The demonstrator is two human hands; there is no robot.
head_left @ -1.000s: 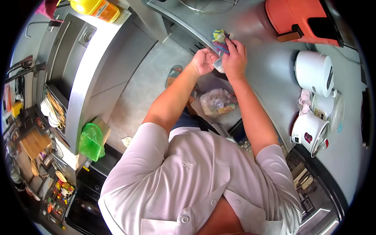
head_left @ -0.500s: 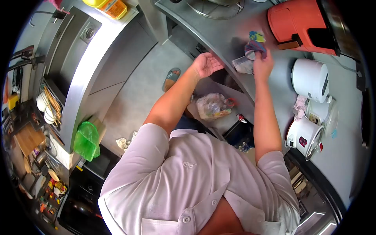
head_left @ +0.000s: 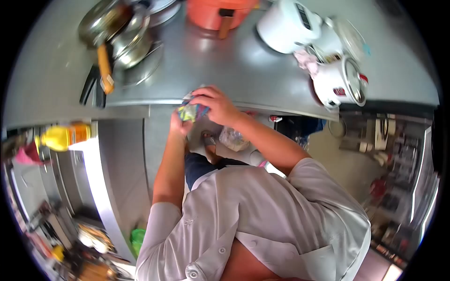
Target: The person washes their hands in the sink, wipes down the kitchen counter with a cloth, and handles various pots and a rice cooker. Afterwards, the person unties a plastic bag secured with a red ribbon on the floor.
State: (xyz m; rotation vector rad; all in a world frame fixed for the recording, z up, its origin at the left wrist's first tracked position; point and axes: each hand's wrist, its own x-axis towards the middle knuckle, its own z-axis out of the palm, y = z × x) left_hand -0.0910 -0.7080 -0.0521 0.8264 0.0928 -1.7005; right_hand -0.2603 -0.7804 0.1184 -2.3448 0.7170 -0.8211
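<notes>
Shiny metal, slick plastic, soft cloth

The table (head_left: 211, 70) at 12 o'clock is smooth grey metal with a soft sheen. At 11 o'clock from centre, the crumpled bundle (head_left: 189, 113) looks cloth-like, though blur hides its exact material. Toward 10 o'clock, the pot (head_left: 132, 50) is mirror-bright metal. The rice cooker (head_left: 282, 29), 1 o'clock, looks like glossy white plastic. Near centre, the bag (head_left: 233, 139) is wrinkled, see-through plastic. The shirt (head_left: 276, 201), toward 5 o'clock, is matt, creased cloth.
</notes>
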